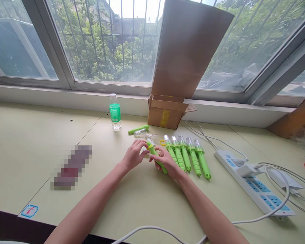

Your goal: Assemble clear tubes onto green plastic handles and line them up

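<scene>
My right hand (164, 160) is wrapped around a green torch-shaped light stick (156, 156), which tilts with its top away to the left. At its yellow ribbed upper end, the fingers of my left hand (135, 152) close on the collar; a clear part just above it is partly hidden. Beyond my hands lie a loose green handle (138, 129), a clear plastic cap (140, 132) and another clear cap (152, 136). A yellow ring (162, 142) rests to their right. Several green light sticks with clear caps (184, 153) lie side by side right of my right hand.
A water bottle (115, 113) and an open cardboard box (166, 112) stand at the back by the window. On the right is a white power strip (254, 186) with plugs and cables. A blurred-out object (71, 167) lies left. A white cable (152, 227) crosses the front.
</scene>
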The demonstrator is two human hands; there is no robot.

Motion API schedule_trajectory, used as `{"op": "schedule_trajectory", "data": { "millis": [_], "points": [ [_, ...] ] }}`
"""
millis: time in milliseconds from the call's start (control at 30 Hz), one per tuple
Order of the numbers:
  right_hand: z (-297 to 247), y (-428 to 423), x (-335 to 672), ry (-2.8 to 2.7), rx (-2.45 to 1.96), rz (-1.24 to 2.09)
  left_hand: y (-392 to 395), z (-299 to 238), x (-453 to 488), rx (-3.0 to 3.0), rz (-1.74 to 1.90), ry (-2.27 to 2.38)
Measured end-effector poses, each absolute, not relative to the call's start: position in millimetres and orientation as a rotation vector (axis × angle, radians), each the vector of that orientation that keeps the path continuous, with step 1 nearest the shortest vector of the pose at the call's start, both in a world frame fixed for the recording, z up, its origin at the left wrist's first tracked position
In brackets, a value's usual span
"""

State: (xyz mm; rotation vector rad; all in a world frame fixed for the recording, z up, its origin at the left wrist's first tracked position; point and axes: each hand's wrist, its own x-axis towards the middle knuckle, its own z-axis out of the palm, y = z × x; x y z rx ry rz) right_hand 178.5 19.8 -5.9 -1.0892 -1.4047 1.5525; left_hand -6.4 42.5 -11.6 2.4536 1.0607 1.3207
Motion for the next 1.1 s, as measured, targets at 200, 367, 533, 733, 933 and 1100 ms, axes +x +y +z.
{"op": "schedule_trajectory", "data": {
  "millis": [200, 367, 533, 733, 933, 1100],
  "points": [
    [-6, 21, 179, -1.351, -1.075, 1.565, 41, -11, -8, 2.469, 1.256, 1.020],
    [-2, 21, 181, -1.408, -1.028, 1.609, 43, -14, -8, 2.496, 1.278, 1.047],
    [-2, 23, 182, -1.462, -1.048, 1.613, 45, -16, -8, 2.533, 1.302, 1.075],
    [-17, 26, 175, -1.415, -1.122, 1.445, 47, -17, -11, 2.544, 1.321, 1.112],
    [-23, 25, 172, -1.562, -1.162, 0.981, 44, -14, -10, 2.586, 1.346, 1.140],
    [-20, 24, 174, -1.686, -1.154, 0.935, 43, -14, -9, 2.582, 1.347, 1.144]
  ]
}}
